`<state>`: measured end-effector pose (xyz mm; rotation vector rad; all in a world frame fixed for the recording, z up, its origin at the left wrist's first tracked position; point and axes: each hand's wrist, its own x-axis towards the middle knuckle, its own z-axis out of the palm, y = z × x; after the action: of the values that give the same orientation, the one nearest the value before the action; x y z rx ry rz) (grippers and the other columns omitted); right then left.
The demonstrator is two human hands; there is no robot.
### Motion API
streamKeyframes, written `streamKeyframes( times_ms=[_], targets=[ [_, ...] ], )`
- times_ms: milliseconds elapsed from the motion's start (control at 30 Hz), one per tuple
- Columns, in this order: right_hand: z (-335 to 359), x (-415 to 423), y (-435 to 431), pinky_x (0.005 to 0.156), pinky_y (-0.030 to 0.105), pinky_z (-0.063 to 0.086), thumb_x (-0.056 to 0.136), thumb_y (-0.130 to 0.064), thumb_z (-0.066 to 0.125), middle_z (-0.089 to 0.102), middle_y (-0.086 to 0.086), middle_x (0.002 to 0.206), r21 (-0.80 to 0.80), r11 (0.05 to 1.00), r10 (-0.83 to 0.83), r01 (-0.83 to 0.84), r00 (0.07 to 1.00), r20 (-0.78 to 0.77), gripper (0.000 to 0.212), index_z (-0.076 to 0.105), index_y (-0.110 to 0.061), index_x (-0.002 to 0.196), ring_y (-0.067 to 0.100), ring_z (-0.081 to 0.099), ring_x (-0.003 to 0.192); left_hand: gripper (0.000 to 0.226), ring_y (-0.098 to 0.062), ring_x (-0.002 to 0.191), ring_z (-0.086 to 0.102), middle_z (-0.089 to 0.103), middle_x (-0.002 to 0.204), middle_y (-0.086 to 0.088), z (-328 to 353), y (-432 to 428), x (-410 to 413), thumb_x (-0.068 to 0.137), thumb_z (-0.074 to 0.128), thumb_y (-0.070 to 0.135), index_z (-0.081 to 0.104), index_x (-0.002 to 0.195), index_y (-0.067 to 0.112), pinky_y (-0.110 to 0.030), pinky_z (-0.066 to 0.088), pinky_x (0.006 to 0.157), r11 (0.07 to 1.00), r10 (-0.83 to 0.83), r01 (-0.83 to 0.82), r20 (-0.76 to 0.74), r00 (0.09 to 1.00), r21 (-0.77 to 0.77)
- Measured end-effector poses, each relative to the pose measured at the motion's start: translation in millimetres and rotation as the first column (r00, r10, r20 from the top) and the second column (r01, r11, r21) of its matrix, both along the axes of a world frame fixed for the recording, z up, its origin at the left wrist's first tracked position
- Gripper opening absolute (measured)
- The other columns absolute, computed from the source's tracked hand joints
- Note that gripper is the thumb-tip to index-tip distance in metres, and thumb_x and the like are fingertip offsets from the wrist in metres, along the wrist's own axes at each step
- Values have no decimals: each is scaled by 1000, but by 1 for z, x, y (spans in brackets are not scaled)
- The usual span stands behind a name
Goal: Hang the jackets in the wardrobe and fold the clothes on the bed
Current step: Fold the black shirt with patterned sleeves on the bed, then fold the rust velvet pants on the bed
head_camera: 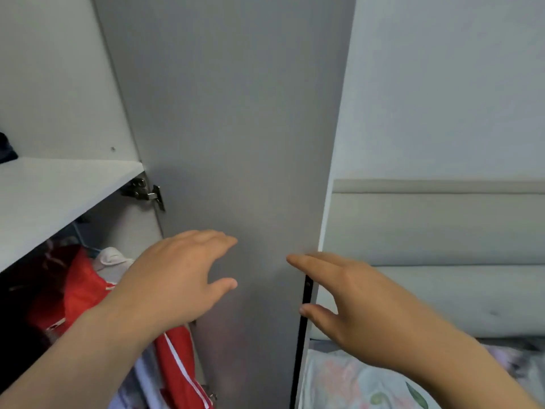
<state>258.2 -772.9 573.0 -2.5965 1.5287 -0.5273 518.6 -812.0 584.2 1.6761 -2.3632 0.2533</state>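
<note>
Both hands are up at the open wardrobe door point(236, 128): the left hand point(177, 278) spreads its fingers loose and apart over the inner face, holding nothing. The right hand point(354, 305) reaches straight-fingered across the door's edge, thumb apart beside the black handle strip point(306, 293). The red jacket point(79, 290) hangs inside, below and left of the left fingers, under the white shelf point(44, 196).

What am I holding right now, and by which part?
Nothing. The left hand and right hand are both open, fingers straight, in front of the wardrobe door; the right is at its edge, but grips nothing.
</note>
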Motion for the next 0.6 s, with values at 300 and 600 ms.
streamKeyframes(
  times_ms=[300,600],
  targets=[
    [-35,-30,73,96,12,35,95,-51,53,44,-24,144,61,961,-269,268,963,12,58,33,-42,149,3,43,130,56,-9,116,61,63,127,20,-24,27,-53,76,75,54,63,129,36,-27,45,92,948,-299,307,-90,950,90],
    [-60,-38,157,91,8,26,96,-53,53,40,-28,146,167,834,-527,526,849,-42,60,32,-42,151,-3,37,131,62,-2,131,44,47,139,29,-56,43,-78,79,55,65,51,138,45,-26,34,105,843,-486,519,-213,848,142]
  ],
)
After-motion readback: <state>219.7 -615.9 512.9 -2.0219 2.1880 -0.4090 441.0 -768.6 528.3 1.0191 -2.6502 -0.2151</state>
